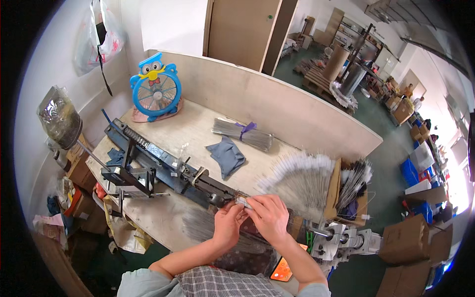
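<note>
Where the two hands meet above the near edge of the workbench, a thin pale wire brush piece (243, 202) sits pinched between them, its long axis running roughly left to right, from the left hand (228, 223) across to the right hand (269, 215); both hands touch it, the right one covering more of its length, the left one gripping its nearer end; the fingers of each hand are curled in close, thumb against fingertips, nearly closed on the piece; just beyond the fingertips lies the long dark blue metal twisting machine (163, 166), set diagonally across the pale wooden bench (198, 123); under the wrists spreads a loose heap of grey straight wires (200, 225); to the right, a fan of finished white-tipped bristle brushes (302, 180) rests beside a cardboard box (346, 195); farther back lie a tied bundle of grey wires (242, 133), a folded blue-grey cloth (226, 156) and a blue bird-shaped desk fan (155, 89).
</note>
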`<state>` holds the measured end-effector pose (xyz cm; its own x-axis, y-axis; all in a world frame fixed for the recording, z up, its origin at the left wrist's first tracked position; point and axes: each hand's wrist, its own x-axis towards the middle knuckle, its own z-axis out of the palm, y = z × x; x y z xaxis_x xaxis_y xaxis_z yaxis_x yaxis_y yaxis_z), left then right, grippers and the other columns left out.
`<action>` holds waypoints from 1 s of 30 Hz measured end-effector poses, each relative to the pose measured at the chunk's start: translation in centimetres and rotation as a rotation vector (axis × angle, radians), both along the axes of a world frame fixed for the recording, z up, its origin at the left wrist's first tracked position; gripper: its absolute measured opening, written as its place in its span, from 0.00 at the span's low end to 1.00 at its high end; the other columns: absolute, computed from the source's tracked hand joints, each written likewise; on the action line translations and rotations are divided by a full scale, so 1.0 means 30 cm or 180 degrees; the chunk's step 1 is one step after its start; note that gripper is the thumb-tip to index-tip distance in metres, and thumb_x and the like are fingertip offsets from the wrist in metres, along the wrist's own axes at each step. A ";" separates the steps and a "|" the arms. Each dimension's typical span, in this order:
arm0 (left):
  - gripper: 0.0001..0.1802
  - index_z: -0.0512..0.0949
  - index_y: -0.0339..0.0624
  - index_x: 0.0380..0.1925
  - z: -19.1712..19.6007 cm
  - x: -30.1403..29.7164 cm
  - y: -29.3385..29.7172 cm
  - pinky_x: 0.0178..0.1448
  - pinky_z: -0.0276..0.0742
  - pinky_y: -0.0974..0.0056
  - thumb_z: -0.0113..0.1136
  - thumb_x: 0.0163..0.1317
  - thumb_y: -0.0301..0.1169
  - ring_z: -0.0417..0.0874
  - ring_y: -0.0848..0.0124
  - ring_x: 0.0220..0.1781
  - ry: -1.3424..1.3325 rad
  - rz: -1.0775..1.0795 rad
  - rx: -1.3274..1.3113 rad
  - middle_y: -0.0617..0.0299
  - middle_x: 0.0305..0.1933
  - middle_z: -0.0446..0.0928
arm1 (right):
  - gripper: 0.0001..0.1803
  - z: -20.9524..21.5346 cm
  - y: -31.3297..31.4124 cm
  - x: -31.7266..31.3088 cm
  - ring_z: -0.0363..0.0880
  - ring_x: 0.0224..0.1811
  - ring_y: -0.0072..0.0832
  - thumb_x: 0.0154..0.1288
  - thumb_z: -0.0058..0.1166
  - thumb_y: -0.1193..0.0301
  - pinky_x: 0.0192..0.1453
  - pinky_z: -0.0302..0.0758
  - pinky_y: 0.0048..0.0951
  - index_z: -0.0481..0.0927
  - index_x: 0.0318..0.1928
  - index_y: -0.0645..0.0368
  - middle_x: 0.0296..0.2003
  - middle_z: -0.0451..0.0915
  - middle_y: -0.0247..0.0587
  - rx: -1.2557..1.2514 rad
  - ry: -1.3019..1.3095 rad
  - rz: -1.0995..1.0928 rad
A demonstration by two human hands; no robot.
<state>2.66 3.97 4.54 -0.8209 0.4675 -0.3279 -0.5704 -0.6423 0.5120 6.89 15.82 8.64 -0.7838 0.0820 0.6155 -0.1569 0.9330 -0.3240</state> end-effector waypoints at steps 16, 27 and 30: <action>0.09 0.73 0.37 0.41 0.011 0.002 0.011 0.49 0.74 0.66 0.54 0.61 0.25 0.79 0.73 0.42 0.0205 -0.0107 -0.0296 0.61 0.41 0.77 | 0.14 0.034 0.022 0.036 0.77 0.39 0.33 0.45 0.66 0.67 0.41 0.74 0.32 0.82 0.36 0.53 0.36 0.79 0.31 0.0092 -0.0057 -0.0006; 0.14 0.73 0.36 0.43 0.015 0.007 -0.018 0.52 0.74 0.62 0.50 0.65 0.35 0.79 0.68 0.45 0.0272 -0.0197 -0.0364 0.58 0.43 0.77 | 0.07 0.014 0.030 0.095 0.74 0.37 0.32 0.50 0.58 0.73 0.39 0.71 0.34 0.79 0.33 0.55 0.24 0.74 0.33 0.0340 -0.0533 -0.0108; 0.23 0.72 0.37 0.44 0.034 0.016 -0.041 0.52 0.73 0.61 0.43 0.68 0.47 0.78 0.66 0.47 -0.0117 -0.0361 -0.0104 0.58 0.44 0.76 | 0.07 0.013 0.032 0.114 0.74 0.37 0.32 0.51 0.57 0.74 0.39 0.71 0.34 0.78 0.33 0.56 0.25 0.74 0.33 0.0235 -0.0474 -0.0082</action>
<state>3.15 2.74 5.55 -0.7505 0.5452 -0.3735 -0.6572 -0.5558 0.5091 10.31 16.78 9.02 -0.8651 0.0621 0.4978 -0.0878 0.9582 -0.2721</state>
